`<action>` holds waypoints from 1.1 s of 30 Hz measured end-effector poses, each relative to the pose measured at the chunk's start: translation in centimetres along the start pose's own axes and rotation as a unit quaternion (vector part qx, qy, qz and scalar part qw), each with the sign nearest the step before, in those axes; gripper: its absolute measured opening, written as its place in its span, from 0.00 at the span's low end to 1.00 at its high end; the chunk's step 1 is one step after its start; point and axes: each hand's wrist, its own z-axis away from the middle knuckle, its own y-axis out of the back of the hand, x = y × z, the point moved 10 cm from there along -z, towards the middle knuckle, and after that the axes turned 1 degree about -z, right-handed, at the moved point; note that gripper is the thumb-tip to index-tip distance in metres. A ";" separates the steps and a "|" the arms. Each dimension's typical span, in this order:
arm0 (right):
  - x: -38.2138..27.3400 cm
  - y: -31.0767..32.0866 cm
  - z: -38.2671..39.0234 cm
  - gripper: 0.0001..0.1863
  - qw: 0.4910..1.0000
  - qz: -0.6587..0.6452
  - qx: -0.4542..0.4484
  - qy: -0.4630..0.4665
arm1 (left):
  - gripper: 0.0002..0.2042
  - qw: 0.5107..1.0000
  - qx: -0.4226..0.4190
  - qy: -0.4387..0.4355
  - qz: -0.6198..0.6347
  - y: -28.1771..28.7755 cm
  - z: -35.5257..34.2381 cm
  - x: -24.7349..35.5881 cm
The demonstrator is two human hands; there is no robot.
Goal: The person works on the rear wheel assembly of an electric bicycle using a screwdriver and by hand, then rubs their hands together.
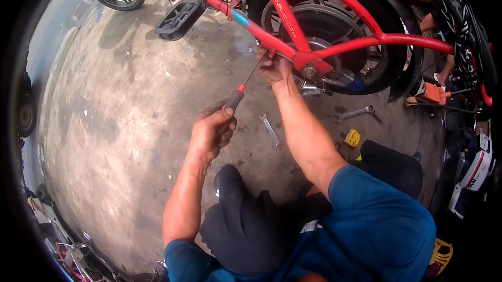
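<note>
My left hand point(214, 130) grips a black-and-red handled screwdriver point(234, 99), its shaft angled up toward the lower tube of a red electric bike's frame point(277, 44). My right hand point(273, 66) is raised beneath that tube, fingers curled by the screwdriver's tip and a small red bracket; what lies within them is hidden. Just right of that hand are the rear axle nut point(310, 72) and the rear wheel point(368, 73). The black pedal point(179, 18) hangs to the upper left.
Two wrenches point(270, 129) point(353, 113) and a yellow object point(352, 138) lie on the stained concrete floor point(104, 125). An orange tool point(434, 93) is at right. Another person's arm and foot point(442, 75) show behind the bike. More vehicles point(470, 177) line the edges.
</note>
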 end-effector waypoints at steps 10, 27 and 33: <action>0.3 0.2 0.5 0.12 1.000 -0.002 0.010 -0.010 | 0.22 0.574 0.176 -0.385 -0.701 -5.1 4.4 5.7; -3.9 -0.1 0.5 0.10 0.991 0.074 0.063 0.097 | 0.25 0.996 0.013 -0.067 -0.055 -2.0 -0.7 3.2; 0.5 3.9 1.6 0.15 0.993 0.082 0.038 0.075 | 0.22 0.917 0.119 -0.210 -0.317 -0.4 3.5 3.9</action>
